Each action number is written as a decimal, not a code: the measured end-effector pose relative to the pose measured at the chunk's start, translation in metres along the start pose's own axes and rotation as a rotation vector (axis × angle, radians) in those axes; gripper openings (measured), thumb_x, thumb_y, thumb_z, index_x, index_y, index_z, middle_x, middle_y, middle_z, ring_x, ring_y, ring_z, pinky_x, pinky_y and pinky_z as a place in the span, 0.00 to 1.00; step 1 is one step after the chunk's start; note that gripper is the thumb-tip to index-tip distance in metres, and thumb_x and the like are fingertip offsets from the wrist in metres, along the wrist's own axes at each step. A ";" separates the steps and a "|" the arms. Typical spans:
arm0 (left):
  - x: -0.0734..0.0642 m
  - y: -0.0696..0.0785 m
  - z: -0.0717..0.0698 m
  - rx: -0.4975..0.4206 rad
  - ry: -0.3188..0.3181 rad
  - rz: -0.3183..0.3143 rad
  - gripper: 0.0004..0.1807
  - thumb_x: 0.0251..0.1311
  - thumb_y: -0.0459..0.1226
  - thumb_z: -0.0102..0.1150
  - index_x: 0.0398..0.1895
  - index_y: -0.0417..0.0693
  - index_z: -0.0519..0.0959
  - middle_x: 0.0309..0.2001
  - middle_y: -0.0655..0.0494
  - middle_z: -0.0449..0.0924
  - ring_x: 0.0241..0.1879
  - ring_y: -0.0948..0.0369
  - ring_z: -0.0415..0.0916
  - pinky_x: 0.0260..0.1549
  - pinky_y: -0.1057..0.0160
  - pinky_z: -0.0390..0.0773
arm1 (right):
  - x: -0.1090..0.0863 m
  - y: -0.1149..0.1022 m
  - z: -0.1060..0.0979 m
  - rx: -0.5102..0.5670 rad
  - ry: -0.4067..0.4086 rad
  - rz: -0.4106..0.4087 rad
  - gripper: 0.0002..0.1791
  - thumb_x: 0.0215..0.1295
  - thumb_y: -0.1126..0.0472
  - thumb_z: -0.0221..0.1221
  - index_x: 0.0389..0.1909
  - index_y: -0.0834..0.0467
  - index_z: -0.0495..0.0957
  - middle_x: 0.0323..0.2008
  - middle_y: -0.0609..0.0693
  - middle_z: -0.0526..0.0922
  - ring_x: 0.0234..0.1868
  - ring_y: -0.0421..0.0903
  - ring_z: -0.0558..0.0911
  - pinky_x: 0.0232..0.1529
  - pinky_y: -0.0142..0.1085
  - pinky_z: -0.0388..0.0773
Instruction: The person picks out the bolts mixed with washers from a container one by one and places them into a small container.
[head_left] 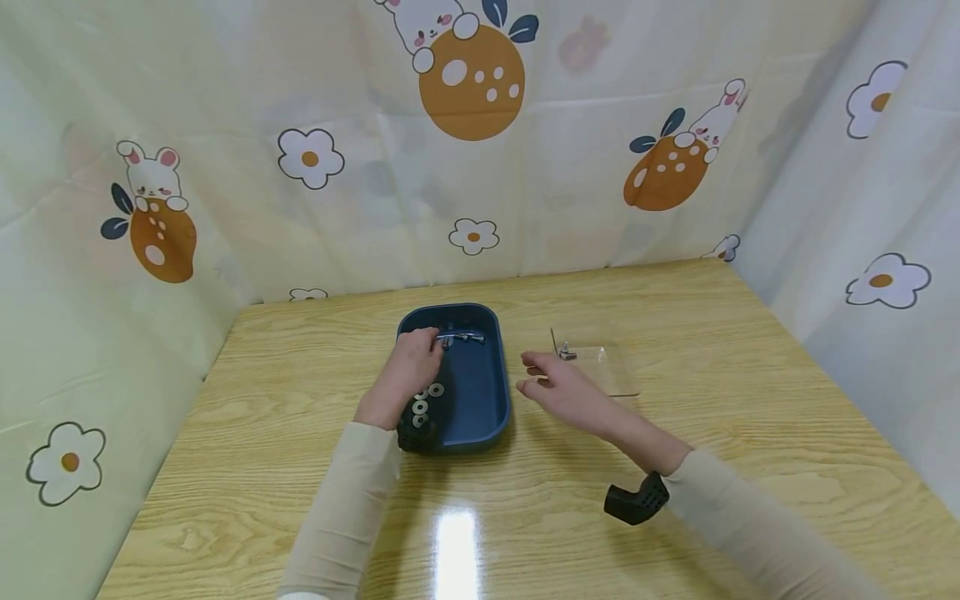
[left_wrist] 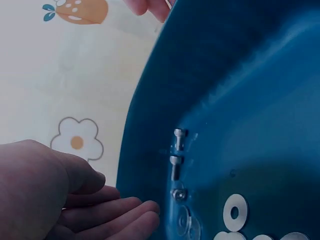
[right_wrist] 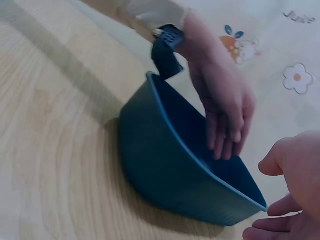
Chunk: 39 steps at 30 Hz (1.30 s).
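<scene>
My left hand [head_left: 408, 364] reaches over the left side of a dark blue tray [head_left: 504, 392], fingers dipping in toward the far end. In the left wrist view, that hand [left_wrist: 105, 200] has its fingers extended side by side, with nothing seen in its grasp. Small socket-head screws [left_wrist: 176, 167] lie along the tray's end, beside a nut [left_wrist: 178, 194] and clear rings [left_wrist: 185, 220]. Several flat washers [head_left: 420, 407] lie along the tray's left side. My right hand [head_left: 566, 392] hovers right of the tray, fingers loosely bent and holding nothing visible.
Behind the right hand, a shallow clear plastic tray [head_left: 617, 382] sits on the wooden table [head_left: 285, 450]. Small metal parts [head_left: 566, 353] lie in its left part. A patterned curtain [head_left: 360, 225] surrounds the table's back and sides. Black wrist mounts [head_left: 636, 500] project from the sleeves.
</scene>
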<state>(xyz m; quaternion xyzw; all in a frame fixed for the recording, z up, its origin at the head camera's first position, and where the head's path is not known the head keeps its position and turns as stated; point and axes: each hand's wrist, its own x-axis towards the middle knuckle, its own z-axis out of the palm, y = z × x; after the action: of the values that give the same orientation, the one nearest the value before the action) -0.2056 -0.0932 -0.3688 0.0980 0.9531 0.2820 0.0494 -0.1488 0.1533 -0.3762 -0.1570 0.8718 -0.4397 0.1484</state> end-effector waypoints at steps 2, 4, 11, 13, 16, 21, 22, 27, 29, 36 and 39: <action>0.002 0.000 0.000 0.012 0.003 -0.003 0.21 0.77 0.36 0.41 0.65 0.34 0.72 0.44 0.42 0.82 0.30 0.56 0.78 0.35 0.61 0.79 | 0.000 -0.001 0.005 -0.038 0.005 -0.011 0.35 0.76 0.54 0.50 0.75 0.69 0.53 0.73 0.68 0.60 0.72 0.65 0.65 0.69 0.57 0.67; 0.003 -0.001 0.001 0.010 0.003 -0.013 0.20 0.77 0.36 0.41 0.62 0.34 0.74 0.40 0.44 0.82 0.31 0.56 0.77 0.35 0.60 0.78 | 0.000 -0.002 0.010 -0.078 0.014 -0.015 0.37 0.75 0.52 0.51 0.75 0.68 0.53 0.73 0.67 0.60 0.72 0.65 0.64 0.69 0.58 0.66; 0.013 -0.002 0.003 0.002 0.003 -0.027 0.18 0.77 0.37 0.42 0.50 0.34 0.80 0.34 0.46 0.78 0.34 0.54 0.75 0.36 0.59 0.76 | 0.000 -0.006 0.026 -0.168 0.047 0.006 0.44 0.73 0.46 0.54 0.76 0.68 0.48 0.76 0.67 0.54 0.76 0.63 0.58 0.72 0.59 0.62; 0.016 -0.003 0.004 -0.001 -0.010 -0.047 0.18 0.77 0.37 0.41 0.52 0.34 0.79 0.38 0.43 0.80 0.38 0.53 0.76 0.39 0.58 0.77 | 0.000 -0.008 0.031 -0.193 0.058 0.004 0.47 0.72 0.43 0.55 0.77 0.69 0.46 0.76 0.67 0.52 0.76 0.64 0.56 0.73 0.59 0.60; 0.020 -0.005 0.005 0.015 -0.016 -0.072 0.17 0.76 0.36 0.41 0.52 0.35 0.79 0.41 0.43 0.81 0.39 0.53 0.76 0.39 0.58 0.76 | -0.001 -0.009 0.039 -0.246 0.077 0.000 0.52 0.70 0.39 0.55 0.77 0.68 0.43 0.77 0.68 0.49 0.77 0.64 0.54 0.73 0.58 0.59; 0.028 -0.005 0.004 0.033 -0.031 -0.105 0.17 0.75 0.35 0.42 0.43 0.35 0.82 0.40 0.43 0.81 0.36 0.53 0.75 0.36 0.59 0.74 | 0.001 -0.005 0.051 -0.331 0.119 -0.014 0.56 0.67 0.33 0.54 0.78 0.67 0.40 0.77 0.67 0.48 0.77 0.61 0.56 0.73 0.54 0.62; 0.030 -0.005 0.004 0.036 -0.031 -0.114 0.17 0.75 0.35 0.42 0.41 0.35 0.82 0.39 0.43 0.81 0.36 0.53 0.75 0.36 0.59 0.74 | 0.002 -0.004 0.053 -0.348 0.127 -0.020 0.56 0.67 0.33 0.53 0.78 0.67 0.40 0.77 0.67 0.48 0.77 0.61 0.56 0.73 0.54 0.63; 0.037 -0.005 0.007 0.054 -0.051 -0.179 0.18 0.73 0.35 0.44 0.23 0.42 0.76 0.27 0.50 0.73 0.30 0.55 0.70 0.31 0.62 0.70 | 0.002 0.000 0.063 -0.430 0.139 -0.018 0.55 0.69 0.32 0.51 0.77 0.68 0.40 0.78 0.67 0.46 0.78 0.61 0.54 0.75 0.52 0.60; 0.039 -0.006 0.009 0.043 -0.058 -0.210 0.21 0.73 0.35 0.44 0.17 0.46 0.69 0.21 0.54 0.65 0.26 0.57 0.66 0.27 0.63 0.66 | 0.001 0.002 0.066 -0.463 0.142 -0.017 0.55 0.70 0.32 0.49 0.77 0.68 0.39 0.78 0.67 0.45 0.78 0.60 0.53 0.76 0.51 0.59; 0.046 -0.007 0.013 0.046 -0.034 -0.274 0.23 0.71 0.33 0.46 0.13 0.49 0.66 0.16 0.59 0.58 0.21 0.60 0.60 0.23 0.64 0.63 | 0.001 0.006 0.071 -0.550 0.169 -0.050 0.55 0.69 0.29 0.45 0.78 0.66 0.38 0.78 0.66 0.46 0.78 0.59 0.55 0.76 0.51 0.58; 0.050 -0.006 0.014 0.074 -0.024 -0.276 0.23 0.70 0.32 0.47 0.12 0.48 0.68 0.14 0.59 0.59 0.20 0.59 0.63 0.22 0.65 0.63 | 0.002 0.010 0.072 -0.562 0.181 -0.052 0.55 0.69 0.28 0.44 0.78 0.66 0.37 0.78 0.65 0.47 0.78 0.58 0.55 0.77 0.51 0.56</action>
<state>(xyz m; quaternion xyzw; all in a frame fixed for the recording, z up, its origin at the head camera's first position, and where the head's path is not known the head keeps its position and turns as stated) -0.2534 -0.0804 -0.3855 -0.0288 0.9666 0.2363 0.0955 -0.1238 0.1062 -0.4250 -0.1747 0.9647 -0.1968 0.0094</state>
